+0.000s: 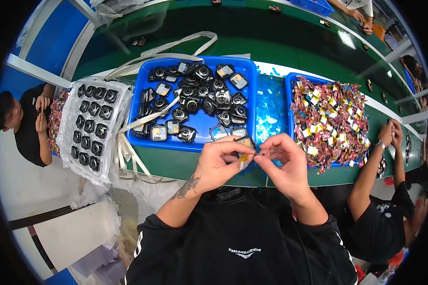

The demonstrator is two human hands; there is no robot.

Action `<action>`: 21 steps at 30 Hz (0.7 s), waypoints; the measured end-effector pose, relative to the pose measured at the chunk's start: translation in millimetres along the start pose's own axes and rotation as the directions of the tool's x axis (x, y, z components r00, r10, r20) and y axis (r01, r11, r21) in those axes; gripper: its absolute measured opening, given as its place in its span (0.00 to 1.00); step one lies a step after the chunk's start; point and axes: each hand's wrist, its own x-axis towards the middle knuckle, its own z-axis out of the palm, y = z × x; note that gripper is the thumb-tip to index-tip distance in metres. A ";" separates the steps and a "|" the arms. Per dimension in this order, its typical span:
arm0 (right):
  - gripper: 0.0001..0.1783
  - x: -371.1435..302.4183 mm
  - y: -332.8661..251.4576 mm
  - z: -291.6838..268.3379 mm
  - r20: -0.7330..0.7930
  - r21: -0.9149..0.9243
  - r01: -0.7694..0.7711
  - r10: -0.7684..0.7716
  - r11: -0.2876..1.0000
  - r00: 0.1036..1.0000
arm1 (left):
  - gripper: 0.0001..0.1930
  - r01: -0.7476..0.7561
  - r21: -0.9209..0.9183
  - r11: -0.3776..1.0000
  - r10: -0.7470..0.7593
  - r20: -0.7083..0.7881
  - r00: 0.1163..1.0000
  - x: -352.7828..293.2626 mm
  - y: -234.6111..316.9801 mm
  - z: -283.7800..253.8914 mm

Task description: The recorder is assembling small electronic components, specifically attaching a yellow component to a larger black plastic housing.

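Note:
My left hand (pixel 218 164) pinches a small smartwatch case (pixel 245 141), its dark edge showing above the fingers. A yellow and whitish piece (pixel 244 159) shows between that hand's thumb and fingers. My right hand (pixel 286 164) meets it from the other side, thumb and forefinger closed together on a tiny dark bit that I cannot make out. Just beyond my hands stands a blue tray (pixel 195 144) of black smartwatch cases (pixel 191 105). Some lie with round backs up, others show a pale inside.
To the right, another blue tray (pixel 290 114) is heaped with small red, yellow and white pieces (pixel 329 123). Blue film scraps (pixel 269 107) lie between the trays. At left is a plastic-wrapped white tray (pixel 100 85) of watch cases. White straps (pixel 128 147) trail nearby. Co-workers sit on both sides.

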 end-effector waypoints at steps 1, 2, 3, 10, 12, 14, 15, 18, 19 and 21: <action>0.10 1.1 3.8 2.1 -0.065 -0.035 0.044 -0.046 0.998 0.997 | 0.12 0.003 -0.002 1.000 -0.003 -0.001 1.000 0.0 2.7 4.2; 0.11 1.5 7.4 3.4 -0.127 -0.074 0.085 -0.094 0.994 0.987 | 0.16 0.005 -0.072 0.997 -0.007 -0.038 0.999 0.7 8.7 11.2; 0.11 0.9 10.1 3.3 -0.125 -0.074 0.082 -0.091 0.994 0.988 | 0.19 0.004 -0.141 0.990 -0.014 -0.074 0.997 0.6 11.6 15.1; 0.12 4.2 19.6 4.7 -0.188 -0.168 0.158 -0.189 0.973 0.964 | 0.23 -0.095 0.078 0.992 0.098 -0.029 0.995 -0.8 5.3 14.0; 0.13 5.0 19.0 6.0 -0.177 -0.221 0.174 -0.215 0.960 0.960 | 0.24 -0.094 -0.014 0.995 0.093 -0.053 0.994 -2.6 6.8 15.9; 0.13 7.3 15.0 11.2 -0.176 -0.303 0.135 -0.194 0.943 0.965 | 0.25 -0.097 -0.103 0.990 0.088 -0.080 0.993 -3.7 6.2 17.1; 0.13 8.9 12.3 14.5 -0.173 -0.303 0.135 -0.194 0.943 0.966 | 0.25 -0.130 -0.129 0.983 0.115 -0.118 0.986 -4.4 5.9 17.4; 0.15 15.9 9.2 22.0 -0.137 -0.307 0.165 -0.215 0.937 0.967 | 0.27 -0.147 -0.166 0.975 0.112 -0.207 0.972 -4.4 2.5 22.7; 0.16 17.4 11.2 20.1 -0.103 -0.371 0.223 -0.279 0.901 0.955 | 0.28 -0.126 -0.185 0.975 0.079 -0.240 0.968 -3.9 1.9 24.5; 0.18 23.4 5.5 13.9 0.018 -0.513 0.346 -0.393 0.785 0.919 | 0.28 -0.100 -0.140 0.985 0.058 -0.274 0.960 -3.9 10.9 26.0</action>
